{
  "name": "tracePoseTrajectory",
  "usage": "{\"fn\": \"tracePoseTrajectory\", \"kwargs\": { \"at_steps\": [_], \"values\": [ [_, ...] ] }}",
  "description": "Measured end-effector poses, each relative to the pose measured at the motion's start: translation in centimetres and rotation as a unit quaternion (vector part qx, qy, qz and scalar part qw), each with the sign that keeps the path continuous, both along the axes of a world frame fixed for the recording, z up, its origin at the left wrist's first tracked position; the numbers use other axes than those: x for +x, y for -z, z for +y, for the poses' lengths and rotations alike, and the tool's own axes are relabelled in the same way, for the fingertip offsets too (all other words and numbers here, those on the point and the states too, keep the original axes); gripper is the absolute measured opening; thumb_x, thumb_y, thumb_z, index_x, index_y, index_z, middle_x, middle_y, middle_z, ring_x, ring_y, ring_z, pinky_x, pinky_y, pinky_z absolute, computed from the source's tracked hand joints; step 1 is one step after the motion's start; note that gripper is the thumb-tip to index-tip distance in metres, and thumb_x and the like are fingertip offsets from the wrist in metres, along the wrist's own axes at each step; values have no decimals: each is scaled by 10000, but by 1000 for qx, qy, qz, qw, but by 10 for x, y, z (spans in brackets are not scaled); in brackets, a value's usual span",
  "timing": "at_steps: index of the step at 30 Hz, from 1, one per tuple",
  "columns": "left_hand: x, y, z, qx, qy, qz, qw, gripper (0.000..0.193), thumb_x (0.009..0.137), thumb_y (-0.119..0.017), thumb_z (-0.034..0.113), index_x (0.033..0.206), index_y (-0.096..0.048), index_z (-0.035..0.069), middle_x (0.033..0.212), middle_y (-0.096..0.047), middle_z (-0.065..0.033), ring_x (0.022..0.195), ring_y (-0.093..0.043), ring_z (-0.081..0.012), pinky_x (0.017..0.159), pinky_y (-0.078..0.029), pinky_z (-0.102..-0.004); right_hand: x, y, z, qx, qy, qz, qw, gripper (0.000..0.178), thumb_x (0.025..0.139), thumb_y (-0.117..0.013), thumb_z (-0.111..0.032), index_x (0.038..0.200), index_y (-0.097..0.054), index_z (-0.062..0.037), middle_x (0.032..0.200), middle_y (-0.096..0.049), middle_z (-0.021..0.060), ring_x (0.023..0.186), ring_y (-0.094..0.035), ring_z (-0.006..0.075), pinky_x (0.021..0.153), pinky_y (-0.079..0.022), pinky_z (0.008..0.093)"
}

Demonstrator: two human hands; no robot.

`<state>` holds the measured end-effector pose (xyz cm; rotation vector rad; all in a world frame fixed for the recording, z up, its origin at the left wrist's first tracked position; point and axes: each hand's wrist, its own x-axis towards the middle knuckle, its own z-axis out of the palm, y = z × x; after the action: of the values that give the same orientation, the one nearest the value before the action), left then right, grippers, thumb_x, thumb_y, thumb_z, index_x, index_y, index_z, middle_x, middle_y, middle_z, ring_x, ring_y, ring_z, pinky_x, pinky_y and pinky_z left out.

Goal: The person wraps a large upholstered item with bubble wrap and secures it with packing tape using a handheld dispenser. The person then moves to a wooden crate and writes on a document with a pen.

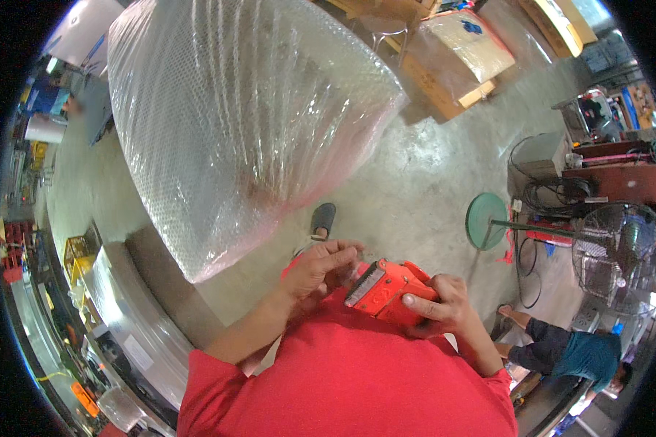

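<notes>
My right hand (pixel 444 304) is wrapped around a red hand-held tape dispenser (pixel 386 293), its dark toothed edge facing left. Close beside that edge is my left hand (pixel 322 271), closed with fingertips pinched together. Whatever lies between those fingers is too small and clear to make out. Ahead of me and to the left stands a large package (pixel 248 131) covered in bubble wrap and shiny clear film. Its lower corner reaches down near my left forearm, and neither hand touches it.
At the right, a standing fan (pixel 617 258) with a green round base (pixel 486 221) has cables around it. A cardboard box (pixel 444 80) with wrapped goods lies at the far right. Another person (pixel 579 353) is at the lower right. Long pale wrapped goods (pixel 142 328) lie at the left.
</notes>
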<state>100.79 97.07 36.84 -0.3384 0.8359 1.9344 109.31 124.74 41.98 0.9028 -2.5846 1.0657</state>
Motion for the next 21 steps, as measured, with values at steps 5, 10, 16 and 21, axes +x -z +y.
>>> {"fn": "tracePoseTrajectory", "kwargs": {
  "at_steps": [5, 10, 16, 21],
  "values": [
    [-30, -39, -19, -290, -68, 245, 923, 106, 944, -675, 86, 1005, -721, 13, 844, -727, -73, 758, -688, -146, 693, -573, -324, -11, -4, -16, 94, 29, -29, 995, 825, 615, -840, -326, 1395, -573, -306, 867, -516, 76, 612, -539, 224, 546, -500, 370],
    [-145, -61, -57, -508, -157, 596, 602, 211, 877, -749, 117, 1064, -744, 20, 967, -738, -134, 875, -703, -208, 782, -550, -340, -59, -7, -62, 101, 128, -30, 986, 877, 650, -818, -275, 1462, -490, -318, 1100, -569, 169, 829, -651, 314, 669, -577, 413],
    [-217, -33, -20, -625, -191, 694, 303, 728, 861, -766, 298, 1468, -464, 35, 1576, -307, -267, 1391, -369, -474, 1127, -296, -574, -86, 62, -44, 177, 220, -106, 953, 841, 717, -784, -267, 1487, -452, -317, 1217, -556, 219, 942, -661, 371, 725, -584, 462],
    [-130, 3, 14, -550, 93, 828, 58, 705, 940, -523, 390, 1501, -390, -14, 1598, -308, -210, 1506, -199, -351, 1189, -113, -564, -71, 128, -10, 222, 245, -231, 915, 830, 740, -756, -296, 1504, -429, -293, 1154, -598, 218, 895, -671, 398, 706, -577, 487]
  ]
}}
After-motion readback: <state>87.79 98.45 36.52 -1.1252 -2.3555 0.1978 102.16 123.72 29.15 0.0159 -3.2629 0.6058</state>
